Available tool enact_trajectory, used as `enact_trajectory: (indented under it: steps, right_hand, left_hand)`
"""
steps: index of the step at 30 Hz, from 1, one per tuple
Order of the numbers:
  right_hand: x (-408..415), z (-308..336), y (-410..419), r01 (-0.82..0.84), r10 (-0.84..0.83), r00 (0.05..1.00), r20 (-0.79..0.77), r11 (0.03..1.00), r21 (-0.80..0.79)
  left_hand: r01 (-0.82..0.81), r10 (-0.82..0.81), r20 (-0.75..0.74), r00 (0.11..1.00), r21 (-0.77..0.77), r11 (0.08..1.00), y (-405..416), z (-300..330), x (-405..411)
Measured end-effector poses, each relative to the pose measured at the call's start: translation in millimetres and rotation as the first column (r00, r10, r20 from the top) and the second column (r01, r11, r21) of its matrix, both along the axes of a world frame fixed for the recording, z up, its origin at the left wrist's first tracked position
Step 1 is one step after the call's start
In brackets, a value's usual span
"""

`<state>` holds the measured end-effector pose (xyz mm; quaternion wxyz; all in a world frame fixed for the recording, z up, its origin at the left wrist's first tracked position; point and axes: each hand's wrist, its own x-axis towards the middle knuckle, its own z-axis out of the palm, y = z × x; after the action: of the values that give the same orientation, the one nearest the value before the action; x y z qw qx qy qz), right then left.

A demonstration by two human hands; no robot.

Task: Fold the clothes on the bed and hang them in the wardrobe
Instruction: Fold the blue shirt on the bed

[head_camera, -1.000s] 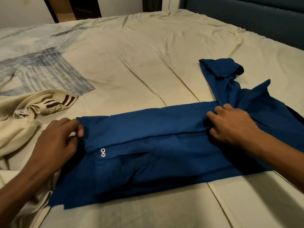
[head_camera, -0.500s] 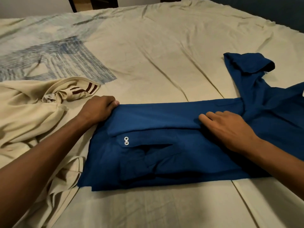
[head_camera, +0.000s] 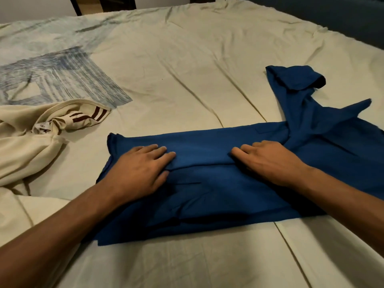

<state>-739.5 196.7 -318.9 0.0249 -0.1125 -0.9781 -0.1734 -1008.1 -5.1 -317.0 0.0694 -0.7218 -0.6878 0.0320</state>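
A blue shirt [head_camera: 207, 196] lies on the bed, folded lengthwise into a long band. One sleeve [head_camera: 291, 80] sticks out to the far right. My left hand [head_camera: 141, 171] rests flat on the band's left part, fingers straight. My right hand [head_camera: 268, 161] presses flat on the fold right of centre, near the collar area. A cream shirt with dark stripes [head_camera: 31, 146] lies crumpled at the left, apart from both hands.
The bed [head_camera: 187, 69] is covered with a wrinkled cream sheet that has a blue-grey print [head_camera: 52, 77] at the far left. A dark blue headboard [head_camera: 332, 15] runs along the far right. A dark doorway shows at the top.
My left hand let go of the shirt's left edge and moved right onto the folded band. The upper flap now covers the buttons. My right hand stayed in place, pressing.
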Motion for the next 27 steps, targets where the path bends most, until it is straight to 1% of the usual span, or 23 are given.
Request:
enact_trajectory:
  steps: [3,4,5,6,7,8,9,10,11,12,13,14,16,17,19,21,23,24,25,27]
  right_hand:
    - [3.5,6.0,-0.5,-0.004,0.003,0.999,-0.039,1.0,-0.008]
    - [4.6,6.7,-1.6,-0.01,0.01,1.0,-0.025,0.999,-0.033]
    - [4.1,6.5,-3.2,-0.019,0.019,1.0,0.003,0.997,-0.077]
    - [5.3,6.6,-4.2,-0.009,0.013,0.999,0.032,0.99,-0.142]
    - [5.8,6.5,-5.2,0.015,-0.003,0.998,0.055,0.978,-0.209]
    - [8.6,7.3,-4.7,0.042,-0.029,0.998,0.052,0.966,-0.256]
    - [10.9,8.6,-4.0,0.059,-0.055,0.998,0.021,0.956,-0.289]
    - [12.5,10.7,-3.1,0.068,-0.08,0.996,-0.027,0.951,-0.302]
    - [17.0,13.7,-0.3,0.081,-0.109,0.991,-0.078,0.95,-0.302]
    - [21.0,15.7,3.1,0.091,-0.136,0.982,-0.132,0.949,-0.301]
    - [27.4,18.3,8.5,0.107,-0.168,0.967,-0.189,0.95,-0.294]
    - [33.9,20.3,15.2,0.131,-0.208,0.947,-0.246,0.945,-0.298]
    - [49.4,24.8,34.9,0.205,-0.33,0.874,-0.357,0.916,-0.345]
    - [58.6,26.5,48.3,0.248,-0.401,0.825,-0.399,0.89,-0.383]
    - [78.9,30.2,80.9,0.312,-0.518,0.724,-0.455,0.834,-0.454]
    - [99.7,35.7,116.7,0.389,-0.604,0.661,-0.445,0.783,-0.485]
    - [118.3,42.9,152.3,0.524,-0.705,0.621,-0.343,0.698,-0.487]
    - [126.0,46.5,167.6,0.601,-0.763,0.589,-0.267,0.634,-0.486]
    - [131.5,50.4,180.0,0.677,-0.817,0.547,-0.18,0.559,-0.479]
    - [142.2,55.6,197.7,0.776,-0.892,0.451,-0.005,0.395,-0.491]
  left_hand:
    - [-0.025,0.027,-0.037,0.999,0.053,0.998,-5.6,9.3,-0.2]
    - [-0.038,0.041,-0.068,0.997,0.049,0.998,-7.5,9.4,-0.7]
    - [-0.074,0.071,-0.099,0.993,-0.028,0.997,-10.3,10.3,-1.2]
    - [-0.129,0.108,-0.133,0.985,-0.156,0.979,-10.3,12.0,0.1]
    - [-0.206,0.159,-0.169,0.973,-0.309,0.929,-10.8,14.3,0.0]
    - [-0.271,0.208,-0.187,0.96,-0.441,0.856,-7.5,17.6,1.8]
    - [-0.31,0.251,-0.182,0.951,-0.535,0.786,-3.4,23.5,5.8]
    - [-0.308,0.277,-0.144,0.95,-0.573,0.76,2.4,31.1,11.6]
    - [-0.279,0.278,-0.091,0.956,-0.574,0.77,12.9,39.2,21.8]
    - [-0.23,0.264,-0.013,0.965,-0.532,0.815,22.9,46.9,34.5]
    - [-0.165,0.237,0.1,0.966,-0.463,0.871,36.1,50.5,48.0]
    - [-0.102,0.207,0.233,0.95,-0.395,0.913,50.2,53.9,63.2]
    - [-0.01,0.158,0.48,0.863,-0.295,0.955,82.3,55.1,95.2]
    - [0.002,0.151,0.572,0.806,-0.257,0.966,101.0,53.6,110.0]
    - [-0.036,0.165,0.725,0.669,-0.19,0.981,145.0,44.6,137.1]
    - [-0.109,0.211,0.814,0.542,-0.18,0.978,189.8,33.1,157.8]
    - [-0.205,0.291,0.882,0.371,-0.228,0.952,231.2,23.0,176.1]
    - [-0.244,0.328,0.9,0.289,-0.262,0.934,247.8,19.9,184.9]
    - [-0.275,0.358,0.905,0.231,-0.292,0.916,262.1,17.0,192.3]
    - [-0.305,0.42,0.885,0.203,-0.35,0.886,285.2,12.6,208.7]
